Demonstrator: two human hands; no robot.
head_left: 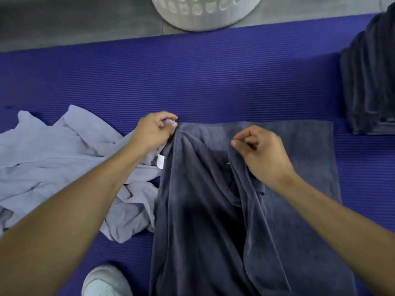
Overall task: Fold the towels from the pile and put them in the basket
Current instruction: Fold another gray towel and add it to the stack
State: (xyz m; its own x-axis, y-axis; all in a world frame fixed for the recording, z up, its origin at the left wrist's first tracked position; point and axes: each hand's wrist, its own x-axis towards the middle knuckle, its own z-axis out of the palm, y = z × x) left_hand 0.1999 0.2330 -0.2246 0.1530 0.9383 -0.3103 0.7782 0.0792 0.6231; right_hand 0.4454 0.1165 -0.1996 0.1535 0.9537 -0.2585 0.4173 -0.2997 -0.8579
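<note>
The left hand point(155, 130) has its fingers curled tight, pinching a gathered edge of the dark grey towel point(213, 210) together with a bit of pale cloth at its fingertips. The right hand point(263, 154) is also curled, thumb and forefinger pinching a raised fold of the same dark grey towel. The two hands are apart, each holding its own bunch of the cloth, and the towel hangs down between and below them in long folds. Its far part lies flat on the blue mat point(192, 77), just beyond the hands. A crumpled light grey towel point(53, 150) lies left of the dark grey towel, touching it. The white basket point(205, 13) stands well beyond the dark grey towel, past the mat's far edge. A stack of dark towels point(369, 82) sits to its far right. A white shoe point(104, 283) shows near its lower left edge.
</note>
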